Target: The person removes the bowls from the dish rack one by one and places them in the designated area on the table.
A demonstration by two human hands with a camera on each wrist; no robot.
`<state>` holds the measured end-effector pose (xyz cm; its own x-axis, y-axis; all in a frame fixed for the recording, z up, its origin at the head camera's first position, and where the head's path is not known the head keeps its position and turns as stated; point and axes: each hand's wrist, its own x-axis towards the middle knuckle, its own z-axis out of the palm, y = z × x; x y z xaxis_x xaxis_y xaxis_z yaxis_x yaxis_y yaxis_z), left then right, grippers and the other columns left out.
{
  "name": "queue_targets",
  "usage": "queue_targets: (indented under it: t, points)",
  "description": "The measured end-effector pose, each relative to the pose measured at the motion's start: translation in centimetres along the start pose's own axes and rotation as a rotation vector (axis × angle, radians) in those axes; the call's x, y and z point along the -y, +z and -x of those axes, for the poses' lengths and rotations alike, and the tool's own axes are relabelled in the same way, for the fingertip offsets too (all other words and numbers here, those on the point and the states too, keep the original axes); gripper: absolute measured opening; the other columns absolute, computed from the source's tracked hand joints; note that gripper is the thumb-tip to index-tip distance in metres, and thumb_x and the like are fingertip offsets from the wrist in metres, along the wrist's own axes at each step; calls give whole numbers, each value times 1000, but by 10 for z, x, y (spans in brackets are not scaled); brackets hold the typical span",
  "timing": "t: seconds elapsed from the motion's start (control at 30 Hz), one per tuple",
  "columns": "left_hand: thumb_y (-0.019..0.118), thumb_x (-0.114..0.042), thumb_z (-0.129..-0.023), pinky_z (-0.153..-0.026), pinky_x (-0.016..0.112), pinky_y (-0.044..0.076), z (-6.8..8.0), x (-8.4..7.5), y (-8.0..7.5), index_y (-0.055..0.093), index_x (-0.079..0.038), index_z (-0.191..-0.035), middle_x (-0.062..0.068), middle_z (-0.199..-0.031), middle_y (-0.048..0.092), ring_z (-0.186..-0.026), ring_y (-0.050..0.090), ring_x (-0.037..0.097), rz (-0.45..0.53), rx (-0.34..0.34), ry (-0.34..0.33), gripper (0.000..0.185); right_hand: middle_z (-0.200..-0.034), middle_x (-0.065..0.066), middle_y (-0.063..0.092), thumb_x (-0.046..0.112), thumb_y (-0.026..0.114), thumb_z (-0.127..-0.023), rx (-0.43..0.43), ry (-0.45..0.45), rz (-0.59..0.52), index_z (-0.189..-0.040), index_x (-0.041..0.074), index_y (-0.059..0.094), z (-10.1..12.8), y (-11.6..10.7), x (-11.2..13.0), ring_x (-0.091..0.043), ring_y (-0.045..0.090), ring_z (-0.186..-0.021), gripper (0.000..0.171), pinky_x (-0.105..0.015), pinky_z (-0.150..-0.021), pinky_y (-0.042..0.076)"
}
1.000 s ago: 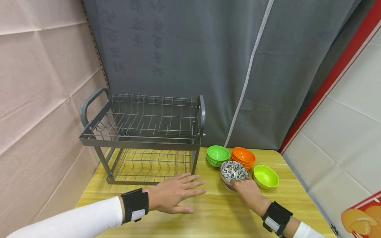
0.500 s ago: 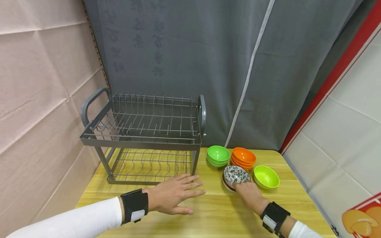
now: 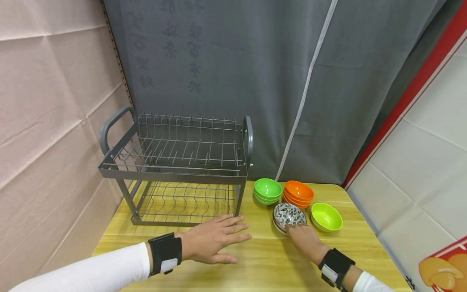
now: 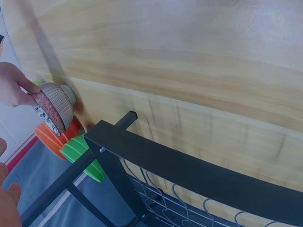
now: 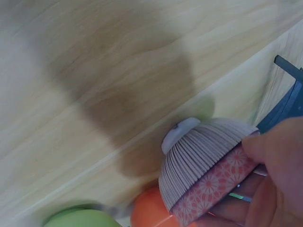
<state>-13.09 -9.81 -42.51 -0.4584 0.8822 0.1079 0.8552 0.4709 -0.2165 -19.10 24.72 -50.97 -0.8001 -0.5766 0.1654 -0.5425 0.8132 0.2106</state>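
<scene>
My right hand (image 3: 305,240) grips the near right rim of a bowl with a black-and-white floral inside (image 3: 290,214), its thumb and fingers at the edge. This bowl is nested in the stack on the table. In the right wrist view, a pink patterned band (image 5: 213,189) shows above a striped outer bowl (image 5: 203,158) with a white foot. The thumb lies on the pink band and the other fingers are partly hidden behind it. My left hand (image 3: 215,240) is held flat with fingers spread, palm down, in front of the dish rack (image 3: 173,177), holding nothing.
Green bowls (image 3: 267,189) and orange bowls (image 3: 299,191) stand stacked behind the patterned ones. A lime bowl (image 3: 326,217) sits to their right. The two-tier rack takes up the table's left back, with a grey curtain (image 3: 204,61) behind it.
The floral bowl, tilted and raised a second ago, has come down and levelled into the stack with my right hand on it. My left hand has stayed nearly still.
</scene>
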Motion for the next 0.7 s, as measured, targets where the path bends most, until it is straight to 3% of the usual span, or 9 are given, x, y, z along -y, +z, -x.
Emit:
queue_targets:
  t: [0.1, 0.2, 0.3, 0.5, 0.7]
  points:
    - [40, -62, -102, -125, 43, 33, 1, -1, 2, 35, -27, -159, 2, -164, 37, -153, 34, 24, 11, 0, 0, 67, -99, -17, 74, 20, 73, -90, 15, 11, -33, -109, 3, 70, 0, -2, -1, -35, 71, -91, 26, -50, -85, 59]
    - [39, -62, -102, -125, 43, 32, 1, 0, 3, 34, -27, -159, 2, -164, 37, -154, 33, 24, 14, 6, -5, 67, -129, -22, 67, 37, 71, -92, 16, 16, -62, -130, 2, 65, -1, -3, -3, -42, 62, -121, 51, -57, -108, 48]
    - [39, -63, -102, -125, 43, 31, 1, 2, 2, 33, -27, -159, 3, -164, 37, -154, 32, 24, 10, 9, -13, 67, -143, -23, 58, 42, 68, -93, -16, -1, -79, -138, 6, 60, -4, -5, -2, -44, 53, -134, 58, -59, -114, 42]
    - [36, -64, -102, -126, 45, 31, 5, 6, 2, 34, -26, -159, 4, -166, 34, -155, 29, 25, 47, 27, -46, 68, -151, -20, 51, 49, 65, -95, -46, -2, -154, -145, 8, 55, -12, -22, 12, -43, 47, -141, 65, -59, -118, 38]
    - [28, -67, -102, -127, 48, 28, 16, 18, 8, 30, -27, -160, 4, -168, 28, -156, 25, 28, 132, 74, -175, 70, -157, -19, 45, 59, 53, -98, -12, -15, -246, -148, 10, 51, -24, -46, 38, -42, 40, -146, 70, -60, -120, 34]
